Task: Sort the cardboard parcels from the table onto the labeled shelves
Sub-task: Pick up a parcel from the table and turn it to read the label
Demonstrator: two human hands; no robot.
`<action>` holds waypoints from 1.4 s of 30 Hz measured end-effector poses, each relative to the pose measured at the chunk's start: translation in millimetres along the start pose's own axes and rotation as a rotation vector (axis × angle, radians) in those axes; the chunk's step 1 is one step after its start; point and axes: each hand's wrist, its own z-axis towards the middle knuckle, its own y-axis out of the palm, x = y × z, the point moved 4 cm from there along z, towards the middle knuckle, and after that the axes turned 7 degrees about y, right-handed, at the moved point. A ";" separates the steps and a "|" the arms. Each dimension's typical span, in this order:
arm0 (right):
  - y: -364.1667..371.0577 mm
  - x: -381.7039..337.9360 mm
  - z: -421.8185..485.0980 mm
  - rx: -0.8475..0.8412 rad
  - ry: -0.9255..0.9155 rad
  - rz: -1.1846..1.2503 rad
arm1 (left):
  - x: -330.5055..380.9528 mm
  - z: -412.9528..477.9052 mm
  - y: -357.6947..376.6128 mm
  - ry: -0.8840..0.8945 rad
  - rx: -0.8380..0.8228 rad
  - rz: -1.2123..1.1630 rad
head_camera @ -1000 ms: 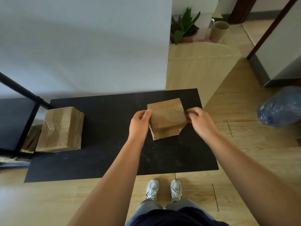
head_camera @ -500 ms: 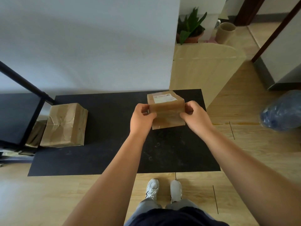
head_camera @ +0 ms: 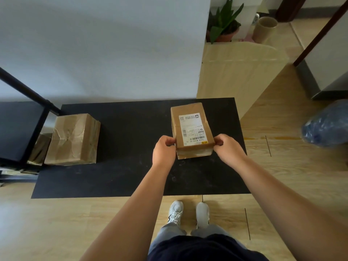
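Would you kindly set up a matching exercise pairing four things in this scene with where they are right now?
Things:
1. labelled parcel
2. crumpled parcel
3. potted plant
4. blue bag

Places:
A. on the floor at the right edge
B. held between both hands
C. lying on the left end of the black table
D. beyond the wall corner, at the top

Pairs: 1-B, 2-C, 3-D, 4-A

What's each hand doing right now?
Left hand: closed on the labeled parcel, near-left corner.
Right hand: closed on the same parcel, near-right corner.
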 end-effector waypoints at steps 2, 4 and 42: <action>5.2 4.1 -1.2 -0.051 0.027 -0.028 | -7.1 -2.1 3.8 -0.027 -0.008 -0.005; 7.4 5.8 -2.2 -0.079 0.040 -0.036 | -9.9 -3.4 6.5 -0.031 -0.015 -0.003; 6.8 8.7 -14.4 0.264 0.096 -0.142 | 7.9 -6.1 -1.5 0.264 -0.047 0.760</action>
